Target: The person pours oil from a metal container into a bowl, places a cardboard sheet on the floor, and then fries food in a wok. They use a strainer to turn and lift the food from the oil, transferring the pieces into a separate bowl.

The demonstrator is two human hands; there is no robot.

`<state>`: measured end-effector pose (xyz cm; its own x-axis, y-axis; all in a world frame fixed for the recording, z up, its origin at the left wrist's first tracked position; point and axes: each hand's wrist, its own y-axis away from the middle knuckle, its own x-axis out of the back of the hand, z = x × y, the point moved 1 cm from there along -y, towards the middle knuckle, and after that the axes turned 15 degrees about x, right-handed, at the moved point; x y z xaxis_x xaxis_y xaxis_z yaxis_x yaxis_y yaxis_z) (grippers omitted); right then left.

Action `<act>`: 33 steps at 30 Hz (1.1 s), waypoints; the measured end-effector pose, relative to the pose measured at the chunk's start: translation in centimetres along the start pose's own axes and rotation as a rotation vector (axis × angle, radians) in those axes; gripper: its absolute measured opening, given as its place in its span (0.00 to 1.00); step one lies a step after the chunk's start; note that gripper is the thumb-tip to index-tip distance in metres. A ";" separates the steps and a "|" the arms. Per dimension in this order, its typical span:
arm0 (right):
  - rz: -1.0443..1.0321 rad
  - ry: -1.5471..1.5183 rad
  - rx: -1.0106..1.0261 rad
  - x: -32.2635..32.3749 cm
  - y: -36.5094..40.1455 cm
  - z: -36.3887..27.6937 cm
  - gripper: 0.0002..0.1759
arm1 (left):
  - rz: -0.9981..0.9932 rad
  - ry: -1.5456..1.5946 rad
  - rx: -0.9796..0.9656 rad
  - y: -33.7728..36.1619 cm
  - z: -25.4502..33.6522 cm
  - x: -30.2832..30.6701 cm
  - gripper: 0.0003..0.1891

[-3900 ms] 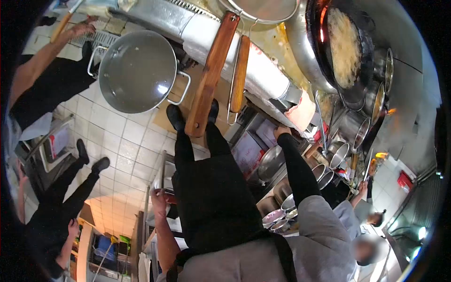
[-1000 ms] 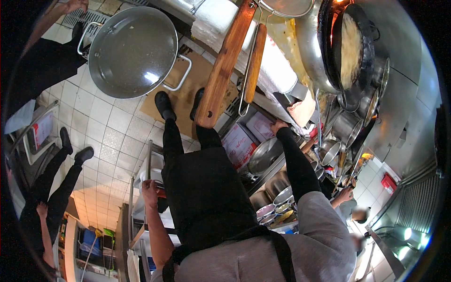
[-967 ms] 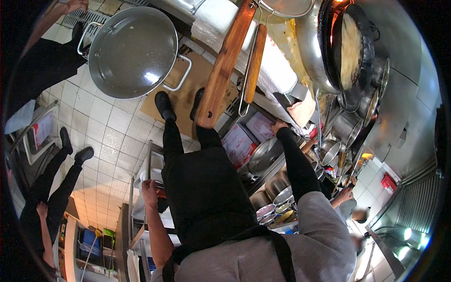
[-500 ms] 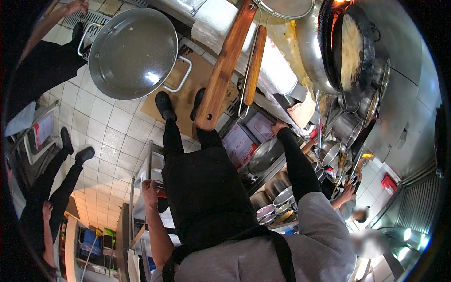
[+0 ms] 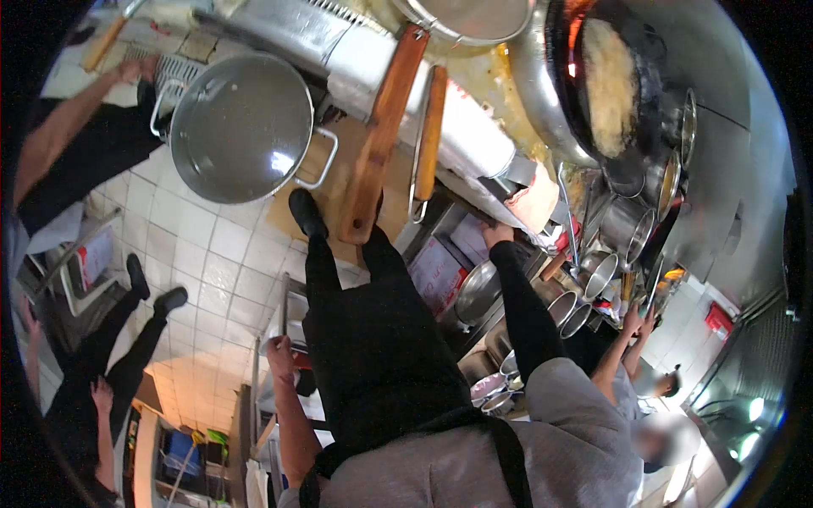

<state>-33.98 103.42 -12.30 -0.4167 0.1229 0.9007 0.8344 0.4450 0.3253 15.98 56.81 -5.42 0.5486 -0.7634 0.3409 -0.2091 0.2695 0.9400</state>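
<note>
Wok, round black iron (image 5: 650,85): pale fried food (image 5: 605,85) | wide steel two-handled pan (image 5: 241,127): empty | left hand (image 5: 279,356), right hand (image 5: 495,233): grip cannot be told

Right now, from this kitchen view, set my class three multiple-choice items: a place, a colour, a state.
1. The person's right hand rests: A in a pocket; B at the edge of the long steel cooking range; C on a shoe.
2. The person's long apron is: A white; B red; C black.
3. The round dark wok on the range: A holds pale yellow food; B is empty; C is lidded.
Answers: B, its fingers lie at the range's edge beside a pink cloth; C, black cloth covers the torso; A, food fills it.
</note>
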 end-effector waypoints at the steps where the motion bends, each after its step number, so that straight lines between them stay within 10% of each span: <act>1: 0.285 -0.528 -0.081 -1.3 -0.5 -0.8 0.18 | 0.025 -0.088 -0.028 -1.2 -0.1 0.0 0.10; 2: 0.132 -0.780 -0.445 2.6 -1.3 -5.4 0.16 | 0.019 -0.081 -0.039 -1.2 1.1 -0.1 0.10; 6: 0.323 -1.568 -0.708 2.3 0.1 -11.2 0.16 | 0.003 -0.072 -0.179 2.4 7.6 -4.2 0.14; 12: 0.176 -1.831 -0.755 10.2 3.9 -17.5 0.18 | 0.060 -0.618 -1.062 16.8 22.4 -22.3 0.17; 16: 0.097 -2.040 -0.506 14.2 3.6 -17.7 0.18 | -0.677 -0.491 -0.821 20.2 23.7 -35.2 0.26; 20: -0.626 -0.611 0.001 24.7 1.1 -19.3 0.14 | -0.750 -0.699 -0.740 22.5 22.3 -36.9 0.20; 21: -0.418 -0.174 0.352 23.4 0.3 -19.1 0.18 | -0.637 -0.762 -0.882 22.8 22.2 -35.5 0.19; 24: 0.320 -0.700 0.372 21.1 -4.6 -23.6 0.24 | -0.465 -0.881 -1.022 21.8 22.4 -31.3 0.16; 26: -0.103 -0.873 0.189 23.7 -7.6 -27.1 0.29 | -0.463 -0.951 -0.730 25.9 23.3 -27.8 0.15; 28: -0.378 -1.842 -0.086 20.9 -9.6 -29.5 0.33 | -0.530 -0.887 -0.541 24.3 23.0 -25.8 0.14; 33: -0.167 -2.164 -0.270 21.1 -10.7 -30.8 0.13 | -0.472 -0.744 -0.497 23.4 22.9 -21.7 0.14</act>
<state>-40.59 73.90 12.12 0.0431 0.7195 -0.6932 0.6936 0.4778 0.5391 -19.35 66.26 8.92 -0.1917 -0.9815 -0.0009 0.3529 -0.0698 0.9330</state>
